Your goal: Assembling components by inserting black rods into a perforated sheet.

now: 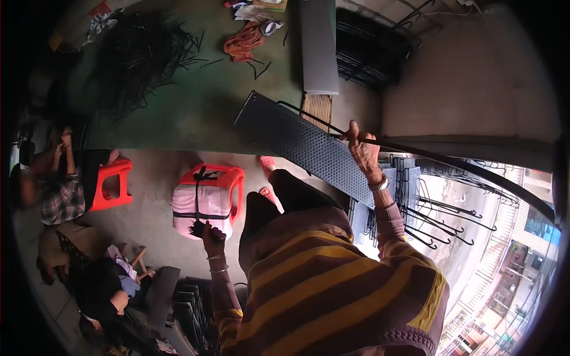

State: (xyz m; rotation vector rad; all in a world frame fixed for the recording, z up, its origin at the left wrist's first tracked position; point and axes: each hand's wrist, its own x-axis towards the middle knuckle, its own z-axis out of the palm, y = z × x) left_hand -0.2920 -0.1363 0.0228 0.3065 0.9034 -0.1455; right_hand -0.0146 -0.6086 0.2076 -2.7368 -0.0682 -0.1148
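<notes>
— Where was the dark mesh panel (303, 145) when you looked?

— Up in front of me, slanting away past the red stool (212, 178), its near end at my right hand (363, 153). I had those fingers curled tight round the thin black rod (451, 163) along the panel's edge.

— And the other hand?

— My left hand (212, 237) was low, just beside that stool, closed on a small dark bundle (198, 228); what it was, I couldn't tell.

— How did the panel look?

— Long, flat, rectangular, charcoal grey, finely perforated, tilted, with one far corner raised over the green floor beyond the stool.
</notes>
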